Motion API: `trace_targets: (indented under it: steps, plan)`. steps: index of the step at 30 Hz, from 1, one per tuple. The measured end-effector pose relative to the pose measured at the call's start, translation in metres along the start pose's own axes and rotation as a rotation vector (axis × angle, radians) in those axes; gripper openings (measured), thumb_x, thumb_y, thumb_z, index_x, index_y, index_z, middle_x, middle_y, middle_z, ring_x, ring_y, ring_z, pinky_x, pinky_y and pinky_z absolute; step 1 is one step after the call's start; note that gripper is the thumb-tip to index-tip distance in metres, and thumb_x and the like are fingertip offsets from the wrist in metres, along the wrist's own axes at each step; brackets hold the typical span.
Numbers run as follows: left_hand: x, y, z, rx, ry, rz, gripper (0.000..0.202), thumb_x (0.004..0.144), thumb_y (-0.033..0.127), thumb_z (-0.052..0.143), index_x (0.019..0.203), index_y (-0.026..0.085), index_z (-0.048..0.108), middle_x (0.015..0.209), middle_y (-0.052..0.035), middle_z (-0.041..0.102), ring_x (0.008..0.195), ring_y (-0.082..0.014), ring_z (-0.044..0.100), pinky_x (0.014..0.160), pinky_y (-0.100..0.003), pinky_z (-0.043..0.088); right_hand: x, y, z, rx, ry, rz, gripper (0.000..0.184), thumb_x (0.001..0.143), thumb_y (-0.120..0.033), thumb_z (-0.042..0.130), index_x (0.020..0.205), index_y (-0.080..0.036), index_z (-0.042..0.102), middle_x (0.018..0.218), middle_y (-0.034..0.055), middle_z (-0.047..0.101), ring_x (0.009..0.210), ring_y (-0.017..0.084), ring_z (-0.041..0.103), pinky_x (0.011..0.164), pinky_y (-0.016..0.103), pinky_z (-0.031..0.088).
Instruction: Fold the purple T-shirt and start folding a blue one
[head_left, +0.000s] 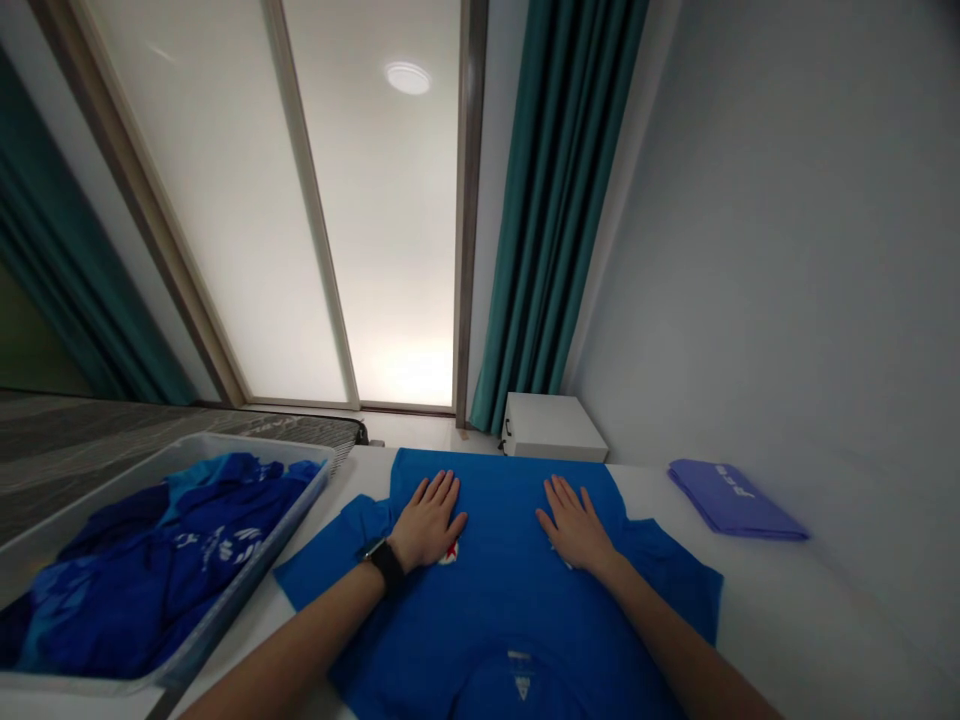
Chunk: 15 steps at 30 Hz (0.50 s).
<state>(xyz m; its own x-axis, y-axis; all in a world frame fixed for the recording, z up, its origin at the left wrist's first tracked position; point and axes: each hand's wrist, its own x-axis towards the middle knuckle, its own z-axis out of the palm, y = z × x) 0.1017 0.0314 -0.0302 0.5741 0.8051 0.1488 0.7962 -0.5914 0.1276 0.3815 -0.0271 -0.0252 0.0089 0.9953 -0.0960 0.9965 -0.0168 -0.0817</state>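
Note:
A blue T-shirt [502,570] lies spread out on the white table, its collar toward me and both sleeves out to the sides. Flat on its left half rests my left hand [427,522], fingers stretched, with a dark watch on the wrist. Beside that palm a red and white emblem is partly covered. My right hand [576,525] presses flat on the shirt's right half, fingers spread, partly hiding another small white print. Neither hand grips the cloth.
At the left stands a translucent plastic bin [315,470] of crumpled blue clothes [195,550]. A folded purple cloth item [731,497] lies at the right of the table [810,610], near the wall. Beyond the table are a white cabinet [555,425] and a teal curtain [562,200].

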Motion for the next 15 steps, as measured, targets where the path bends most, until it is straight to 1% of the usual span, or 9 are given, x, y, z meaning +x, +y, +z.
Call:
trace_targets:
  steps: [3, 6, 9, 12, 15]
  plan:
    - [-0.008, 0.017, 0.0, -0.04, -0.012, 0.037, 0.059, 0.1, 0.047, 0.035, 0.15, 0.016, 0.036, 0.157, -0.0119, 0.031, 0.146, -0.0267, 0.025, 0.12, -0.048, 0.019, -0.014, -0.014, 0.004, 0.038, -0.001, -0.011, 0.074, 0.098, -0.055, 0.013, 0.154, -0.007, 0.02, 0.161, 0.0117, 0.013, 0.149, 0.024, 0.008, 0.121, 0.047, 0.005]
    - [-0.025, 0.037, 0.005, -0.1, -0.008, 0.128, 0.062, 0.1, 0.053, 0.03, 0.152, 0.02, 0.032, 0.158, -0.0089, 0.029, 0.146, -0.0244, 0.025, 0.12, -0.045, 0.021, -0.04, -0.033, 0.013, 0.079, 0.023, -0.085, 0.074, 0.097, -0.058, 0.018, 0.154, -0.012, 0.023, 0.161, 0.008, 0.015, 0.149, 0.024, 0.009, 0.121, 0.046, 0.006]
    - [-0.036, 0.049, 0.009, -0.105, -0.015, 0.177, 0.064, 0.099, 0.055, 0.031, 0.152, 0.019, 0.031, 0.158, -0.0091, 0.028, 0.146, -0.025, 0.025, 0.12, -0.046, 0.021, -0.058, -0.045, 0.019, 0.088, 0.05, -0.104, 0.073, 0.097, -0.059, 0.018, 0.155, -0.014, 0.022, 0.161, 0.0072, 0.014, 0.149, 0.025, 0.009, 0.121, 0.048, 0.004]
    - [-0.032, 0.05, 0.006, -0.075, -0.026, 0.179, 0.063, 0.1, 0.053, 0.031, 0.152, 0.017, 0.032, 0.158, -0.0096, 0.028, 0.147, -0.0246, 0.025, 0.12, -0.046, 0.019, -0.056, -0.047, 0.014, 0.087, 0.045, -0.123, 0.072, 0.098, -0.058, 0.017, 0.154, -0.013, 0.022, 0.161, 0.0083, 0.013, 0.149, 0.025, 0.008, 0.121, 0.048, 0.003]
    - [-0.018, 0.047, -0.002, -0.038, -0.069, 0.156, 0.062, 0.1, 0.049, 0.031, 0.151, 0.014, 0.034, 0.157, -0.0106, 0.029, 0.147, -0.0244, 0.025, 0.12, -0.046, 0.019, -0.041, -0.045, 0.001, 0.071, -0.001, -0.124, 0.071, 0.099, -0.054, 0.016, 0.154, -0.009, 0.021, 0.161, 0.0105, 0.015, 0.149, 0.024, 0.007, 0.121, 0.048, 0.003]
